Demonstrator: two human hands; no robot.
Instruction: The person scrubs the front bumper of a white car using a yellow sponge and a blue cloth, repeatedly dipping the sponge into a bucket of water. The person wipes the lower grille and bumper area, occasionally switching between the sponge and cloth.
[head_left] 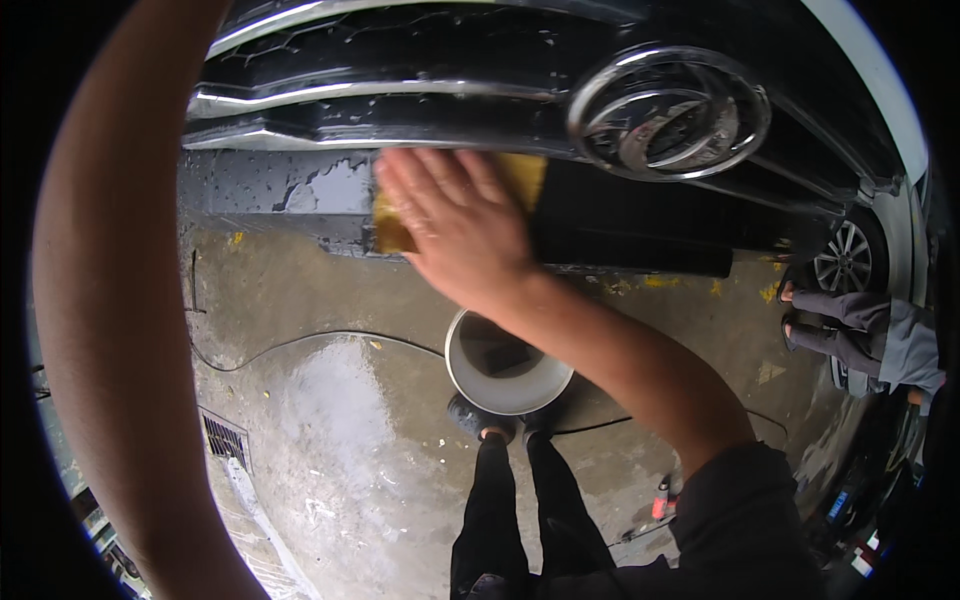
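Note:
My right hand lies flat, fingers stretched out, on a yellow-brown sheet with straight edges. Whether it is sandpaper or cloth I cannot tell. Under the palm, the sheet rests against the dark bumper of a car, just below its grille. Left of the hand, the bumper is wet and grey, with a pale bare patch of ragged outline. My left arm rises along the left side of the view, and its hand is beyond the top edge.
A white bucket with dark contents stands in front of my feet. A thin black hose or cable crosses the wet floor. By a wheel at right is another person. A red-and-black bottle and a drain grate are on the floor.

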